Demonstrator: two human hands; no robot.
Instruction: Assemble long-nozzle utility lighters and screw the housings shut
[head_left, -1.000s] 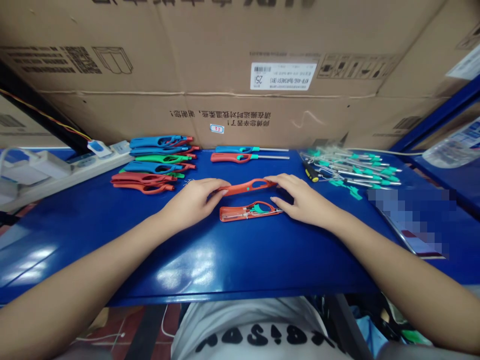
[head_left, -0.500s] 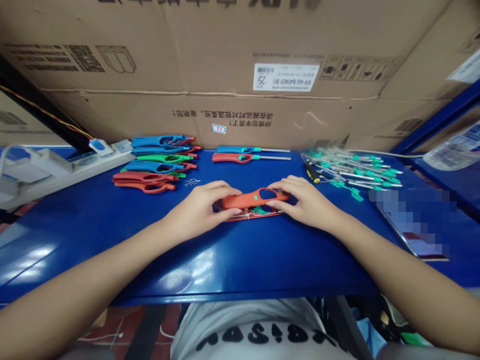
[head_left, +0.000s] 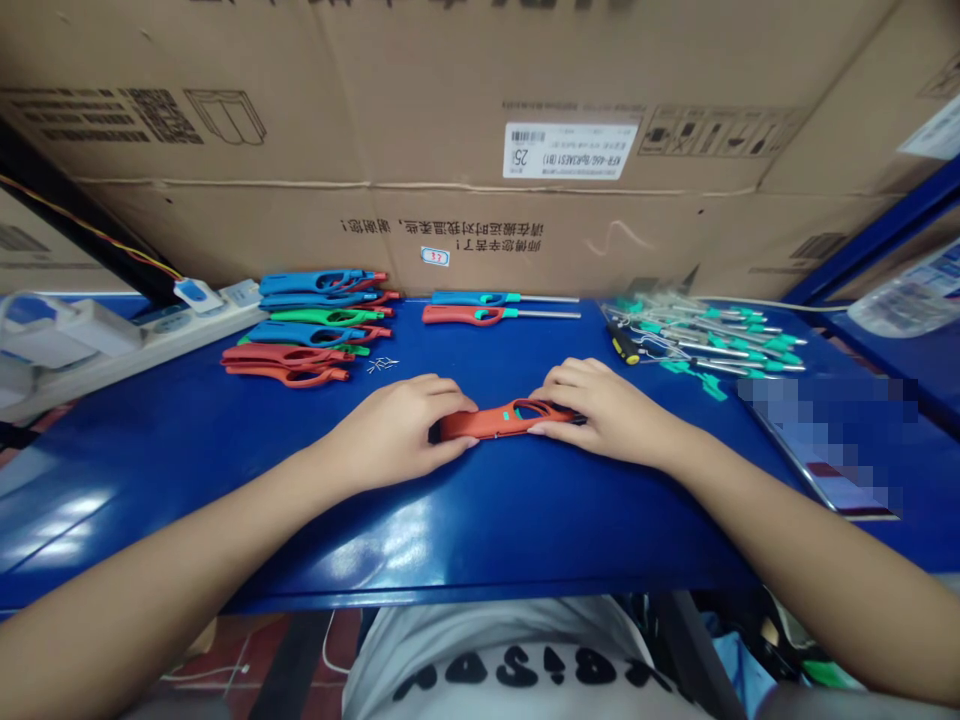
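Observation:
An orange lighter casing [head_left: 496, 421] lies on the blue table between my hands, its two halves together. A small teal piece shows on its top, and the trigger loop is at the right. My left hand [head_left: 409, 425] grips the left end between thumb and fingers. My right hand [head_left: 592, 412] pinches the right end beside the loop. Both casing ends are partly hidden by my fingers. Up and left of my left hand lie small screws [head_left: 383, 365] and a stack of blue, green and red casings [head_left: 300, 372].
Two lighters with metal tubes [head_left: 469, 315] lie at the back. A heap of tubes with teal parts [head_left: 720, 335] and a yellow-black screwdriver [head_left: 623, 345] are at right, near a phone [head_left: 817, 460]. A power strip [head_left: 142, 335] runs along the left; a large carton [head_left: 450, 130] stands behind.
The upper orange half has come down onto the lower half, covering the inner parts that showed before. Both hands keep hold at the two ends.

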